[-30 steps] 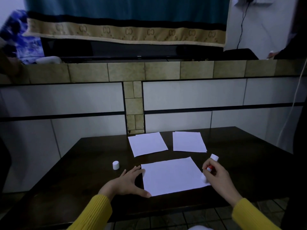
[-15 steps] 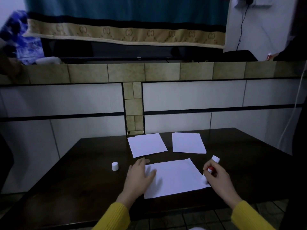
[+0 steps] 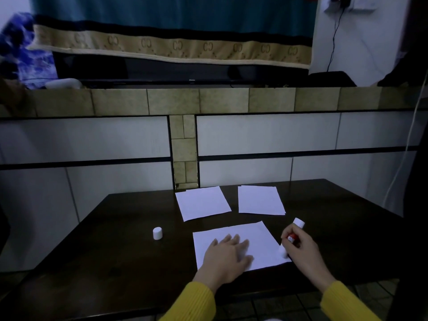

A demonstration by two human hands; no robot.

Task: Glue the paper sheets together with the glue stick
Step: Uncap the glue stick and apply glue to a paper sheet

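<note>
White cap (image 3: 157,233) stands upright on the dark table (image 3: 104,251), left of the sheets, apart from them. Left hand (image 3: 225,257) lies flat, fingers straight, pressing the near paper sheet (image 3: 261,235) by the table's front edge. Two more sheets, left one (image 3: 202,202) and right one (image 3: 260,199), lie toward the far edge. Right hand (image 3: 301,251) grips the tilted glue stick (image 3: 292,237), its lower end at the near sheet's right edge.
</note>
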